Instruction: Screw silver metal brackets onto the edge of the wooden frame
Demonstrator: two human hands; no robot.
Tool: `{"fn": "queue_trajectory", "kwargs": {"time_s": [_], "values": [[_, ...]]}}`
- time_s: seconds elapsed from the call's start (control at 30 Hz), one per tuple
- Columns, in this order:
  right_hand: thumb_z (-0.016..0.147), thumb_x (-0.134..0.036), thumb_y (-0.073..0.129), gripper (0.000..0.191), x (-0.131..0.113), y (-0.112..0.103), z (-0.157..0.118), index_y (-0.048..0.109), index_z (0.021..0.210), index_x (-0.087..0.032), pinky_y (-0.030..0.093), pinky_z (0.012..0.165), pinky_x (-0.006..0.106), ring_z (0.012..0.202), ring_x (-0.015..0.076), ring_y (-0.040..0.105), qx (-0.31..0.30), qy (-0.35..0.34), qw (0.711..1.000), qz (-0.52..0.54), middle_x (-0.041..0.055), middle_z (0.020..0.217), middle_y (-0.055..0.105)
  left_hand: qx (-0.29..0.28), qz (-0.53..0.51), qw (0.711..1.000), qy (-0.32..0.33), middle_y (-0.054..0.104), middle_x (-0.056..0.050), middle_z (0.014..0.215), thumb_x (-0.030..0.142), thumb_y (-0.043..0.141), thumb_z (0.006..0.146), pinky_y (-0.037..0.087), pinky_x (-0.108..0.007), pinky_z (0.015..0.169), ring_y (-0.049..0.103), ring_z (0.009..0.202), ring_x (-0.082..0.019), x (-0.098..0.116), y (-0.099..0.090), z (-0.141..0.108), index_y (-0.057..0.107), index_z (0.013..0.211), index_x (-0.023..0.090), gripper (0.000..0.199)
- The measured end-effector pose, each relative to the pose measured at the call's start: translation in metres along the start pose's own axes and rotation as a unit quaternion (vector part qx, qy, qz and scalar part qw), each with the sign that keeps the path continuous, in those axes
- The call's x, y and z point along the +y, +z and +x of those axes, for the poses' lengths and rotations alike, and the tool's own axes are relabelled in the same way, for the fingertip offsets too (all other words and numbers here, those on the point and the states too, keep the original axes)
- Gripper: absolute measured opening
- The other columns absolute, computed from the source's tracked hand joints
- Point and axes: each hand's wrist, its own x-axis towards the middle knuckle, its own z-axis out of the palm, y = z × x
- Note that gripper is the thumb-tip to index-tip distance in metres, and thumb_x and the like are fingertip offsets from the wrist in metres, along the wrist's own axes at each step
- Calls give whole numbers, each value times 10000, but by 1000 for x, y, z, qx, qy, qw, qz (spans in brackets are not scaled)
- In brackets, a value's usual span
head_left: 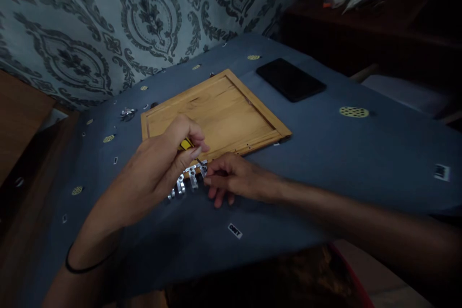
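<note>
Just left of centre in the frame, the fingers of the left hand (155, 161) are closed on a yellow-handled tool (186, 144) (a screwdriver, by the look of it), its tip down at the metal fittings (193, 178) along the near edge of the wooden board (227, 115), mid-frame. The right hand (240, 178) has its fingers curled beside the rightmost fitting; whether they grip it, I cannot tell. Best, I judge, to steady that fitting flat and keep the shaft square, pressing evenly.
</note>
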Motion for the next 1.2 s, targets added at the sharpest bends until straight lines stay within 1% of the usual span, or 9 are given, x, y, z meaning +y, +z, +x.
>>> {"fn": "queue_trajectory", "kwargs": {"time_s": [0.1,0.2,0.27,0.33,0.63,0.83,0.97,1.07,1.2], "values": [[956,-79,536,281,-1,1,0,527,683,-144,422,391,116,468,52,637,-1,0,1000,6,-28,603,641,16,-25,1000,10,699,-37,1037,284,477,1028,557,-326,796,688,1002,-196,1,-2,-2,557,1136,216,150],[957,-87,541,282,-1,0,0,522,682,-145,422,392,110,472,49,640,-4,-4,1000,7,-22,608,644,96,-90,991,0,680,-17,1062,244,524,1006,571,-396,920,692,1036,-208,6,-8,-6,572,1170,273,174],[963,-93,533,290,0,0,0,517,678,-144,423,395,111,479,50,643,-5,-1,1000,3,-20,613,644,157,-128,979,-27,659,-6,1056,230,559,985,570,-444,984,702,1032,-224,10,-11,-10,595,1153,308,190],[963,-94,529,288,0,0,0,516,679,-143,424,397,113,485,51,644,-5,4,1000,0,-20,617,644,181,-134,973,-41,658,-7,1046,248,589,969,570,-470,1003,706,1024,-241,11,-11,-13,610,1144,328,193],[972,-142,528,266,6,-2,4,513,707,-156,433,411,124,509,60,657,-24,-3,1000,6,-16,637,651,164,-136,977,-32,668,-20,1041,271,542,1012,549,-407,951,704,1009,-204,-3,2,-20,582,1191,258,184],[901,-279,672,256,11,-4,6,528,729,-154,438,420,130,535,79,674,-32,-9,999,5,-11,657,671,126,-162,978,-34,676,-31,1055,239,519,1020,548,-349,914,688,1031,-191,-6,7,-22,552,1218,246,201],[888,-318,690,278,12,-5,6,527,728,-158,443,427,138,539,85,678,-32,-11,999,3,-15,655,670,114,-140,983,-18,676,-42,1038,228,500,1023,550,-320,861,676,1023,-182,-5,11,-19,547,1189,216,173],[894,-308,676,267,11,-5,6,532,727,-157,446,431,144,545,87,677,-35,-13,999,5,-11,660,670,113,-122,986,-14,675,-45,1037,218,490,1026,547,-299,839,674,1019,-170,-4,11,-17,544,1181,205,165],[937,-225,589,235,10,-4,6,532,719,-155,442,428,137,536,79,670,-34,-17,999,6,-5,661,668,107,-117,987,-19,678,-44,1037,238,502,1024,549,-304,844,679,1013,-174,-5,11,-17,540,1194,213,176]]}}
